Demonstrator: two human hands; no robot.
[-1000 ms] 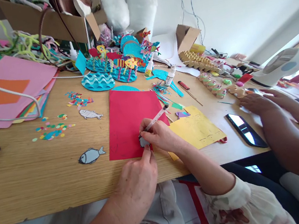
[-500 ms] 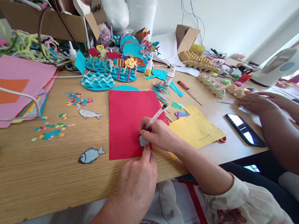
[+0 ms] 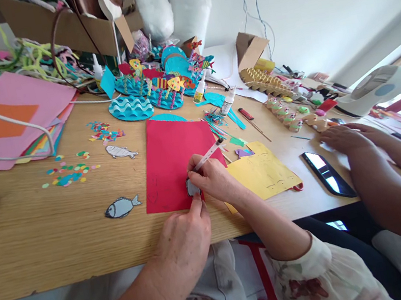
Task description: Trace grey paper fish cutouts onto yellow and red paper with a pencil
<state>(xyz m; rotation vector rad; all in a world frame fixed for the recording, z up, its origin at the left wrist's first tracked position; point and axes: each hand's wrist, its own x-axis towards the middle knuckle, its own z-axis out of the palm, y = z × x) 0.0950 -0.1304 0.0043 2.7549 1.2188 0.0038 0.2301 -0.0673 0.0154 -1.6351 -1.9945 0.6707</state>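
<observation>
A red sheet of paper [image 3: 177,149] lies near the table's front edge, with faint drawn outlines at its lower left. On its lower right part rests a small grey cutout [image 3: 192,187], partly covered by fingers. My right hand [image 3: 211,176] is closed around a white pen [image 3: 207,155], its tip hidden at the cutout's edge. From below, my left hand [image 3: 183,230] presses a fingertip on the cutout, its other fingers curled. Left of the sheet lie a grey fish cutout [image 3: 121,207] and a paler fish cutout [image 3: 121,152].
Yellow paper [image 3: 262,170] lies right of the red sheet, then a phone [image 3: 328,174] beside another person's arms [image 3: 374,166]. Paper dots [image 3: 69,177] and pink sheets [image 3: 16,115] are at left. Blue fish decorations [image 3: 158,87] and glue bottles [image 3: 228,101] stand behind.
</observation>
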